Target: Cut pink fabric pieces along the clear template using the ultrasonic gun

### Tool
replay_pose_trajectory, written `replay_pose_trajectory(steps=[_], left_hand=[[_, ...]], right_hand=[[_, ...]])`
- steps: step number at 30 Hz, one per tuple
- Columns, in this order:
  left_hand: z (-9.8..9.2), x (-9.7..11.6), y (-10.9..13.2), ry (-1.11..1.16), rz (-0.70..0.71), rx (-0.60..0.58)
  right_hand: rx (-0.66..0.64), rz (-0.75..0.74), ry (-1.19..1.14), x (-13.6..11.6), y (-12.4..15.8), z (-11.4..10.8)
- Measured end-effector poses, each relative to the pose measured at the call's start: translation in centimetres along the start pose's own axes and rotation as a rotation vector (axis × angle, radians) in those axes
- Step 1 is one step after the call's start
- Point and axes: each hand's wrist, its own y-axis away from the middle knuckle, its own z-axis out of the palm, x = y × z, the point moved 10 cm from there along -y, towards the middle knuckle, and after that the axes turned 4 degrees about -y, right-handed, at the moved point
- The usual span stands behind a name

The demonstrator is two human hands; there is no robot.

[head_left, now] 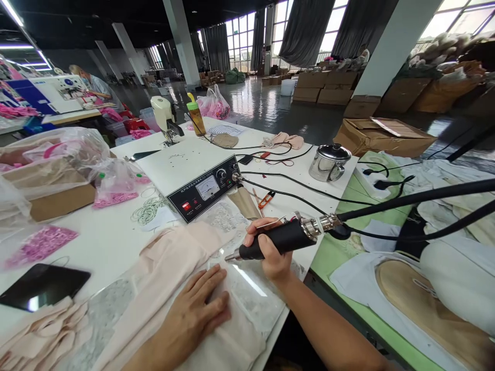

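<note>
My right hand (273, 252) is wrapped round a black handheld ultrasonic tool (278, 239) with a metal tip and a thick cable. The tip points left, low over pale fabric and a clear sheet (251, 283). Just below the tip, my left hand (201, 304) lies flat with fingers stretched out on the pale pink fabric (166, 263). Behind both hands stands the tool's black control box (204, 188), with a dial meter and a red lit switch. Whether the tip touches the cloth I cannot tell.
Orange-handled snips (266, 199) lie beyond the tool, and a steel lidded mug (330, 163) stands at the right. Black cables cross the table. At left are a dark tablet (44, 286), fabric strips (42, 335) and a bag of pink pieces (116, 185). A green table (325, 263) adjoins.
</note>
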Motion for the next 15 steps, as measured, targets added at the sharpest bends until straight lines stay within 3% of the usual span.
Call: replay_pose_trajectory(steps=[9,15], left_hand=[[-1.1,0.8,-0.8,-0.077,0.027,-0.031],[-0.8,0.9,-0.6,-0.087,0.000,-0.039]], right_hand=[[-0.034,0.027,-0.025,0.1,0.3,0.3],[-0.055,0.047,-0.026,-1.0,0.8,0.0]])
